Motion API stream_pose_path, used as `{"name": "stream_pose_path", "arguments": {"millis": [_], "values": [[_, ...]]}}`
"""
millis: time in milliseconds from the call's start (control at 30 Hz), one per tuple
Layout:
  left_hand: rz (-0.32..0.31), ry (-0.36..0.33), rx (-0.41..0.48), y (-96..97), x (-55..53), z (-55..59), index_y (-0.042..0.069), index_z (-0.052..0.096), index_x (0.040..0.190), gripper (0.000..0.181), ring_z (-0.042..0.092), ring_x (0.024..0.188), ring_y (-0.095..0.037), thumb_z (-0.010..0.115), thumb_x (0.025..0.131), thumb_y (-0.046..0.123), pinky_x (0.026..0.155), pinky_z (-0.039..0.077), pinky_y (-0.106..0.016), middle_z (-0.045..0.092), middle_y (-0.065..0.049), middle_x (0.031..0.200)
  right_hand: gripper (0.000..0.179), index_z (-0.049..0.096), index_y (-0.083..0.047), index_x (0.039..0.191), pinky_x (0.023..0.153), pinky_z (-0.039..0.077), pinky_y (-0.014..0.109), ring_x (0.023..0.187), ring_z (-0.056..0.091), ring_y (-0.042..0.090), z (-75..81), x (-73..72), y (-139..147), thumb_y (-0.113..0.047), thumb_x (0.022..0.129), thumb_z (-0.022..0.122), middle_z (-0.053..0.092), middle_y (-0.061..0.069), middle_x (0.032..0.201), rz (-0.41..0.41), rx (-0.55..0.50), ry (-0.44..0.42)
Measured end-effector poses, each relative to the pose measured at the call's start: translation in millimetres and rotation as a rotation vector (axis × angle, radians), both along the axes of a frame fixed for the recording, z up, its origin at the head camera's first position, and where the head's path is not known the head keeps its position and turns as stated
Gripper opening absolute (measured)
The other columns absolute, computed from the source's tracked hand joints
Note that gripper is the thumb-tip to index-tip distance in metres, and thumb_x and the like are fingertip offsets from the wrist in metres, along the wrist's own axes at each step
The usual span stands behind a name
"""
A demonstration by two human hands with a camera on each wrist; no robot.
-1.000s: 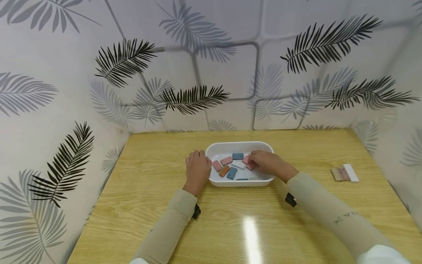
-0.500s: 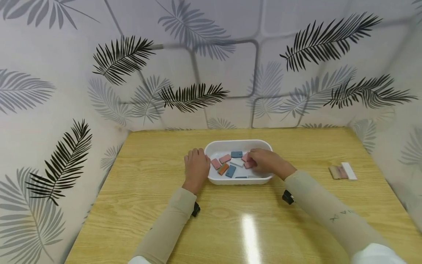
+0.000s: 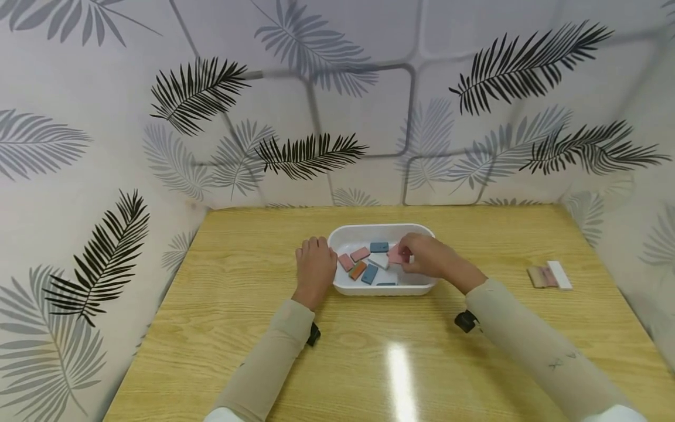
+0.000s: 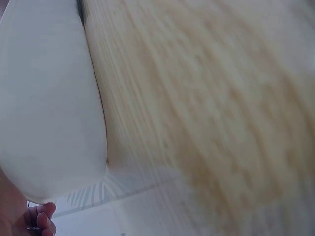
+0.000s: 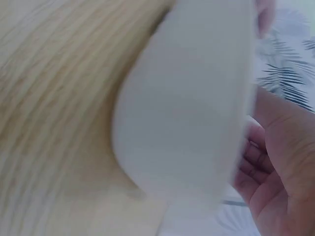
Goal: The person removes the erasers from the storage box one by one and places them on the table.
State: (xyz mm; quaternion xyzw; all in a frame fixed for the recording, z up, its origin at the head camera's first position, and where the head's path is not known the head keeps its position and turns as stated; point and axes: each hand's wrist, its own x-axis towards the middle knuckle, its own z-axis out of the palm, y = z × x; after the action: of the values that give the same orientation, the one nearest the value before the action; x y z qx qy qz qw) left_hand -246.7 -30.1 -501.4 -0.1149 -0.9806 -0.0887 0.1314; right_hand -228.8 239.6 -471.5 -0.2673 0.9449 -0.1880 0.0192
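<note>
A white oval plastic tub [image 3: 337, 287] stands on the wooden table and holds several small flat rectangular blocks, eraser-like in shape. My left hand [image 3: 316, 266] grips the tub's left end at the rim; in the left wrist view its fingertips [image 4: 47, 219] curl at the tub's end. Over the right part of the tub, my right hand [image 3: 429, 256] pinches a pink block [image 3: 395, 254] between thumb and fingers, largely covered by them. Near it lie a white block [image 3: 378, 260] and a blue block [image 3: 379, 247]. The right wrist view shows mostly the tub's outer wall [image 5: 182, 108] and curled fingers.
Further left in the tub are pink blocks [image 3: 360, 254], an orange-and-green block [image 3: 357, 270] and another blue block [image 3: 370, 274]. A short row of beige, pink and white blocks [image 3: 548, 275] lies on the table [image 3: 237, 281] at the right. Leaf-patterned walls [image 3: 474, 176] border the table.
My right hand has lifted slightly and its thumb and fingers now show a rounded pinch by the pink block. A pale block near the tub's front wall no longer shows. My left hand stays put.
</note>
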Motion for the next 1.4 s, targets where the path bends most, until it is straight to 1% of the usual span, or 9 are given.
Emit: {"name": "stream_pose_path", "arguments": {"millis": [100, 333, 467, 600, 767, 967, 1133, 1233, 1400], "values": [[-0.002, 0.009, 0.004, 0.7, -1.1, -1.0, 0.0, 0.056, 0.1, 0.026, 0.045, 0.085, -0.025, 0.049, 0.094, 0.024, 0.072, 0.033, -0.037, 0.053, -0.011, 0.092, 0.02, 0.062, -0.005, 0.091, 0.068, 0.046, 0.033, 0.073, 0.052, 0.014, 15.5, 10.5, 7.4, -0.014, 0.076, 0.07, 0.057, 0.0, 0.08, -0.074, -0.045, 0.015], [-0.014, 0.005, 0.006, 1.1, -2.2, -5.0, 0.0, 0.056, 0.102, 0.027, 0.044, 0.085, -0.026, 0.048, 0.095, 0.024, 0.072, 0.033, -0.038, 0.052, -0.012, 0.093, 0.022, 0.062, -0.003, 0.094, 0.067, 0.046, 0.037, 0.075, 0.055, 0.02, 37.9, 31.2, 37.1, -0.018, 0.079, 0.068, 0.059, 0.007, 0.084, -0.338, -0.148, -0.022], [-0.005, 0.008, -0.004, -0.6, -2.9, -6.2, 0.0, 0.056, 0.102, 0.027, 0.044, 0.086, -0.026, 0.048, 0.095, 0.025, 0.072, 0.033, -0.038, 0.053, -0.012, 0.094, 0.024, 0.062, -0.001, 0.095, 0.069, 0.046, 0.041, 0.078, 0.056, 0.025, 46.3, 39.9, 52.4, -0.022, 0.082, 0.064, 0.061, 0.011, 0.088, -0.435, -0.194, 0.001], [-0.016, 0.009, 0.003, -1.5, -2.5, -4.1, 0.0, 0.056, 0.103, 0.028, 0.045, 0.085, -0.026, 0.047, 0.095, 0.025, 0.072, 0.033, -0.038, 0.053, -0.012, 0.094, 0.027, 0.06, 0.001, 0.097, 0.07, 0.045, 0.044, 0.081, 0.057, 0.029, 47.7, 48.5, 68.5, -0.022, 0.084, 0.061, 0.061, 0.016, 0.09, -0.527, -0.208, 0.03], [-0.016, -0.001, 0.002, -1.8, -0.3, -2.9, 0.0, 0.056, 0.101, 0.027, 0.045, 0.085, -0.026, 0.049, 0.094, 0.025, 0.073, 0.033, -0.038, 0.053, -0.012, 0.093, 0.031, 0.06, 0.005, 0.095, 0.065, 0.044, 0.043, 0.074, 0.055, 0.029, 35.1, 61.0, 87.7, -0.023, 0.083, 0.061, 0.06, 0.019, 0.088, -0.624, -0.184, 0.021], [-0.017, 0.027, 0.008, -1.9, 0.9, -1.4, 0.0, 0.057, 0.099, 0.025, 0.046, 0.083, -0.026, 0.05, 0.094, 0.024, 0.071, 0.033, -0.038, 0.054, -0.011, 0.09, 0.037, 0.06, 0.008, 0.097, 0.057, 0.044, 0.04, 0.067, 0.055, 0.028, 13.3, 80.4, 110.6, -0.026, 0.085, 0.061, 0.059, 0.024, 0.089, -0.731, -0.142, 0.012], [-0.004, 0.012, 0.0, -1.4, 1.5, -1.6, 0.0, 0.056, 0.099, 0.026, 0.045, 0.083, -0.025, 0.05, 0.094, 0.024, 0.071, 0.033, -0.037, 0.053, -0.011, 0.09, 0.04, 0.061, 0.014, 0.09, 0.053, 0.045, 0.044, 0.063, 0.056, 0.033, -2.4, 96.0, 133.4, -0.025, 0.085, 0.064, 0.059, 0.03, 0.084, -0.771, -0.133, 0.072], [-0.002, -0.003, 0.001, -1.3, 1.5, -1.7, 0.0, 0.056, 0.099, 0.026, 0.044, 0.082, -0.025, 0.05, 0.094, 0.025, 0.071, 0.032, -0.037, 0.052, -0.011, 0.09, 0.038, 0.061, 0.012, 0.08, 0.05, 0.044, 0.043, 0.058, 0.054, 0.031, -10.7, 102.2, 144.9, -0.025, 0.084, 0.065, 0.058, 0.027, 0.075, -0.795, -0.132, 0.1], [-0.006, -0.003, 0.015, -0.9, 0.8, -2.2, 0.0, 0.056, 0.099, 0.025, 0.043, 0.081, -0.025, 0.049, 0.094, 0.024, 0.07, 0.032, -0.037, 0.052, -0.011, 0.089, 0.036, 0.06, 0.009, 0.074, 0.049, 0.041, 0.041, 0.056, 0.05, 0.027, -23.7, 106.9, 157.7, -0.025, 0.085, 0.063, 0.057, 0.022, 0.069, -0.831, -0.121, 0.074]]}}
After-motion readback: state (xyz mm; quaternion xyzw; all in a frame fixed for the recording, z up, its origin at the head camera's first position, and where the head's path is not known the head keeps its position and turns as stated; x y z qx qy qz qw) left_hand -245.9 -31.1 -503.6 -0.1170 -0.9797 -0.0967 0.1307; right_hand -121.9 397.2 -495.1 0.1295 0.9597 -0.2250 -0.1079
